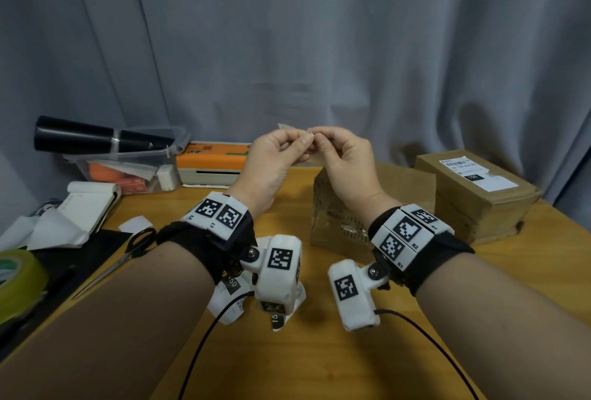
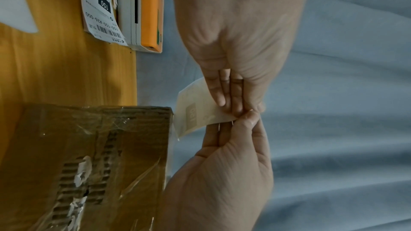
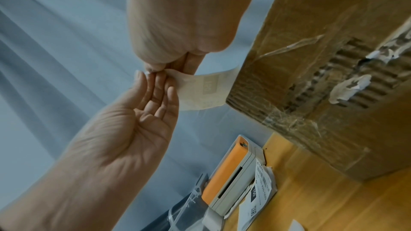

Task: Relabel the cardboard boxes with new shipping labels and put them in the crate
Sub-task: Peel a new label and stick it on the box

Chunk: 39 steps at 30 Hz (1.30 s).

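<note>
wooden tabletop (image 1: 319, 351): above torn brown cardboard box (image 1: 339, 217), left hand (image 1: 271, 160) and right hand (image 1: 345, 160) pinch pale shipping label (image 2: 195, 111); likely peeling backing; next, stick it on box.

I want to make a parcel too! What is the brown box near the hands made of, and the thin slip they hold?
The brown box looks like corrugated cardboard: torn patches show ribbed fluting, with glossy clear tape over it. The pale thin slip, pinched by the left hand and right hand, seems to be thin paper, perhaps label backing: it curves, and print shows through faintly.
</note>
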Each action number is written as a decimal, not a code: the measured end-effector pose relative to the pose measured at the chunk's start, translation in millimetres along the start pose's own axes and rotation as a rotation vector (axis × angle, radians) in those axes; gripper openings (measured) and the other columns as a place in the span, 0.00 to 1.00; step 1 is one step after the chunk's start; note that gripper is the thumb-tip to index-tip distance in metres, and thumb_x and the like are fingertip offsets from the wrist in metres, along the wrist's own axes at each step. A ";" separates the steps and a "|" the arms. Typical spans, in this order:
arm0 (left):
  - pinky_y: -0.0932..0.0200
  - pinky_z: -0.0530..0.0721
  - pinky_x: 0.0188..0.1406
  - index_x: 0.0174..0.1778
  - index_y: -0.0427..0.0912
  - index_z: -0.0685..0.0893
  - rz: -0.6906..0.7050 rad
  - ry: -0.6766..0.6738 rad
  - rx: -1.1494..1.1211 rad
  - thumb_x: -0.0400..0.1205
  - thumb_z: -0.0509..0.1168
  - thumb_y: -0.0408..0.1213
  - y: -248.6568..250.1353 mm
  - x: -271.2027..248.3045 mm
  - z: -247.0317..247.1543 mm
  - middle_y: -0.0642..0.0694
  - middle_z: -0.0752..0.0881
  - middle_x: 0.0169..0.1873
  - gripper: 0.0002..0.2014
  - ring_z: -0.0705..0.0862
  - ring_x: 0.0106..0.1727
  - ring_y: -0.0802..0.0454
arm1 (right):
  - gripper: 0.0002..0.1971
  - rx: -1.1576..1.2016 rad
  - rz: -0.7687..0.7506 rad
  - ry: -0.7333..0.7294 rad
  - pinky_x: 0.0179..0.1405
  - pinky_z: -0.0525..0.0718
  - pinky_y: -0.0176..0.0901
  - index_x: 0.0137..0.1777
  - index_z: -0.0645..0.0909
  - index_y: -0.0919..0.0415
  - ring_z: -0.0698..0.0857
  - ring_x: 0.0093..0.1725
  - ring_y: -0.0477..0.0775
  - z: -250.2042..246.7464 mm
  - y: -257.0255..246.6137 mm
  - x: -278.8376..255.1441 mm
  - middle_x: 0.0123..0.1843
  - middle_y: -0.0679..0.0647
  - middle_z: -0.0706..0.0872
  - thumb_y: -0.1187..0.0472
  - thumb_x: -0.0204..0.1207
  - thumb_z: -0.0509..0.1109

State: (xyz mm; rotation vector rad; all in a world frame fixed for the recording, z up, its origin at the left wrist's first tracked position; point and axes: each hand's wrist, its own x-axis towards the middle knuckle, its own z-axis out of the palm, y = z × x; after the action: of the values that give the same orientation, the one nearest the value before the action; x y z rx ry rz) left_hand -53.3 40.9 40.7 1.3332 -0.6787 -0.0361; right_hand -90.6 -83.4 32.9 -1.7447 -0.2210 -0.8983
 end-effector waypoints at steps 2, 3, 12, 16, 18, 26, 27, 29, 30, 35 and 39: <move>0.66 0.84 0.48 0.46 0.39 0.86 -0.001 0.006 -0.006 0.82 0.64 0.31 -0.3 -0.1 -0.1 0.45 0.87 0.41 0.05 0.85 0.45 0.56 | 0.08 0.005 0.002 0.000 0.48 0.85 0.30 0.52 0.86 0.65 0.87 0.43 0.39 0.6 0.6 -0.3 0.44 0.52 0.89 0.69 0.79 0.66; 0.66 0.84 0.48 0.46 0.39 0.85 -0.001 0.010 -0.006 0.82 0.64 0.30 -0.4 -0.2 -0.3 0.45 0.88 0.40 0.05 0.86 0.45 0.56 | 0.08 0.010 0.004 0.000 0.48 0.85 0.30 0.52 0.86 0.65 0.87 0.43 0.39 1.1 0.9 -0.5 0.44 0.52 0.89 0.69 0.79 0.66; 0.68 0.85 0.47 0.46 0.37 0.85 -0.003 0.028 0.001 0.82 0.63 0.29 -1.5 -0.7 -0.6 0.44 0.87 0.40 0.05 0.85 0.43 0.58 | 0.08 0.035 0.023 -0.001 0.47 0.84 0.28 0.53 0.86 0.68 0.87 0.41 0.34 3.7 2.0 -0.4 0.44 0.52 0.89 0.70 0.79 0.66; 0.69 0.84 0.46 0.44 0.37 0.84 -0.002 0.056 0.010 0.83 0.63 0.29 -0.3 -0.1 1.2 0.45 0.86 0.38 0.06 0.85 0.40 0.60 | 0.08 0.044 0.037 0.000 0.47 0.84 0.29 0.52 0.86 0.67 0.87 0.41 0.35 5.1 2.3 0.4 0.43 0.52 0.89 0.70 0.79 0.66; 0.69 0.84 0.45 0.44 0.38 0.85 0.004 0.066 0.040 0.83 0.63 0.29 0.0 -0.2 1.6 0.46 0.86 0.37 0.06 0.85 0.40 0.60 | 0.08 0.047 0.045 -0.002 0.49 0.85 0.32 0.52 0.86 0.67 0.88 0.43 0.39 5.5 2.0 0.7 0.44 0.53 0.89 0.69 0.79 0.66; 0.62 0.85 0.50 0.45 0.38 0.85 0.016 0.085 0.107 0.83 0.63 0.30 1.8 0.2 -0.5 0.43 0.87 0.40 0.06 0.85 0.45 0.52 | 0.08 0.047 0.051 -0.042 0.52 0.86 0.37 0.53 0.86 0.65 0.89 0.47 0.46 5.6 -0.6 1.6 0.46 0.54 0.90 0.64 0.77 0.71; 0.64 0.85 0.48 0.45 0.38 0.85 0.016 0.086 0.113 0.83 0.63 0.30 2.1 0.2 -0.9 0.44 0.86 0.39 0.06 0.85 0.44 0.54 | 0.08 0.039 0.049 -0.043 0.52 0.86 0.37 0.53 0.87 0.65 0.89 0.47 0.46 5.5 -1.0 2.0 0.46 0.54 0.90 0.64 0.77 0.71; 0.67 0.84 0.45 0.44 0.39 0.85 0.019 0.088 0.123 0.83 0.62 0.30 2.3 0.4 -1.6 0.46 0.86 0.38 0.06 0.85 0.42 0.58 | 0.08 0.029 0.042 -0.047 0.51 0.87 0.37 0.53 0.87 0.65 0.89 0.47 0.46 5.8 -1.1 2.9 0.45 0.54 0.90 0.65 0.78 0.70; 0.68 0.83 0.45 0.45 0.38 0.85 0.020 0.089 0.124 0.83 0.62 0.30 2.4 0.6 -1.7 0.46 0.86 0.38 0.06 0.85 0.41 0.60 | 0.08 0.028 0.039 -0.048 0.50 0.86 0.35 0.53 0.87 0.65 0.89 0.46 0.45 6.0 -1.0 3.4 0.45 0.53 0.90 0.66 0.78 0.70; 0.66 0.84 0.46 0.51 0.30 0.83 0.003 0.116 0.136 0.84 0.62 0.31 -0.1 3.6 0.3 0.45 0.85 0.39 0.08 0.84 0.43 0.56 | 0.07 0.037 0.027 -0.045 0.44 0.83 0.28 0.50 0.86 0.64 0.87 0.41 0.37 7.5 -0.7 4.9 0.41 0.49 0.89 0.68 0.79 0.67; 0.63 0.85 0.50 0.46 0.35 0.83 0.028 0.152 0.200 0.83 0.62 0.33 -0.5 7.3 0.4 0.46 0.86 0.40 0.06 0.84 0.45 0.55 | 0.05 -0.056 0.032 -0.012 0.44 0.85 0.31 0.46 0.86 0.61 0.87 0.41 0.41 8.3 0.7 7.6 0.39 0.48 0.89 0.63 0.79 0.69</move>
State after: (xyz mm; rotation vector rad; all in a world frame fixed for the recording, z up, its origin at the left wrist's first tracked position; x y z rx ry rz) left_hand -47.4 37.5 43.4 1.5011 -0.5832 0.1577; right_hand -81.2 -78.5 36.5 -1.8007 -0.1769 -0.8789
